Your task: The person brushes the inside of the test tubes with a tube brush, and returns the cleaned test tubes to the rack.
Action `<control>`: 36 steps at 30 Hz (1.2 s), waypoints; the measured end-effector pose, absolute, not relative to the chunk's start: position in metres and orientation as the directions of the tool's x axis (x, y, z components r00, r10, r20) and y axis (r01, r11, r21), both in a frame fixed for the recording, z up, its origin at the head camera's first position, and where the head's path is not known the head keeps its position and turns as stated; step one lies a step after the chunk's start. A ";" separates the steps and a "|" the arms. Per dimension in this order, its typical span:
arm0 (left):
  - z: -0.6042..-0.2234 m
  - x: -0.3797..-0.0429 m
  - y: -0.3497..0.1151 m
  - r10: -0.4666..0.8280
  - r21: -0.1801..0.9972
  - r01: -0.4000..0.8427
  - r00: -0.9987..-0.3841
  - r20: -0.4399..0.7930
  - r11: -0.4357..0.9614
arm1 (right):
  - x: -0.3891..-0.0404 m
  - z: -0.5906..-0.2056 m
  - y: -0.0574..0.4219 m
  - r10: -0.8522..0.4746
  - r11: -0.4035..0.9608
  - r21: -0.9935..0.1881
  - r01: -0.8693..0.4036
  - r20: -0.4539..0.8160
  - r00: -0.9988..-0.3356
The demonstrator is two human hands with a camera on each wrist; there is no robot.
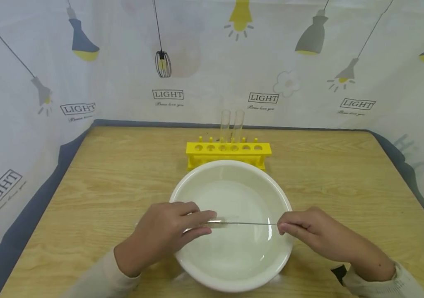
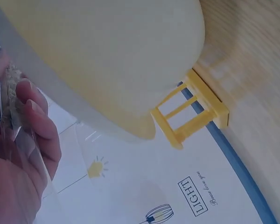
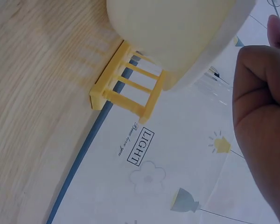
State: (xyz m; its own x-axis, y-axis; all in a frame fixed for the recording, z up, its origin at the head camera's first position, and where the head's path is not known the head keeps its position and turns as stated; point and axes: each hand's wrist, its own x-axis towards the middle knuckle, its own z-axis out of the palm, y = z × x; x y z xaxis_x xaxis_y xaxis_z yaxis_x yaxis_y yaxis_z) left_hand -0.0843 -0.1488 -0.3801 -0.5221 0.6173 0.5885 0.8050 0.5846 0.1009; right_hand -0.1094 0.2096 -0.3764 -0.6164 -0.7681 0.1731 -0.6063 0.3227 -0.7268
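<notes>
In the head view, my left hand (image 1: 167, 227) grips a clear test tube (image 1: 217, 222) lying level over the white basin (image 1: 234, 284). My right hand (image 1: 314, 231) pinches the thin wire handle of a test tube brush (image 1: 251, 223) at the basin's right rim. That wire runs straight into the tube's mouth. Pale bristles (image 2: 11, 88) show inside the tube between the left fingers in the left wrist view. Water stands in the basin, with bright reflections on its right side. In the right wrist view, the right hand (image 3: 266, 93) appears with its fingers curled; the brush is hidden there.
Right behind the basin stands a yellow test tube rack (image 1: 228, 152) with two clear test tubes (image 1: 225, 124) upright in it. The wooden table (image 1: 122, 174) extends to both sides. A lamp-printed cloth (image 1: 204, 82) hangs around its back and sides.
</notes>
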 end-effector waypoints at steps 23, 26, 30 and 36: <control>-0.383 -0.082 -0.162 0.621 0.108 0.804 -0.529 0.578 0.584 | -0.104 -0.379 0.228 -0.691 0.304 -0.785 -0.540 0.209 -0.692; -0.384 -0.081 -0.161 0.613 0.116 0.798 -0.539 0.578 0.592 | -0.103 -0.380 0.225 -0.696 0.289 -0.792 -0.538 0.212 -0.686; -0.384 -0.081 -0.158 0.605 0.116 0.796 -0.537 0.588 0.594 | -0.102 -0.380 0.222 -0.707 0.281 -0.798 -0.533 0.204 -0.677; -0.383 -0.081 -0.140 0.641 0.045 0.832 -0.459 0.616 0.553 | -0.099 -0.377 0.199 -0.770 0.241 -0.768 -0.593 0.220 -0.599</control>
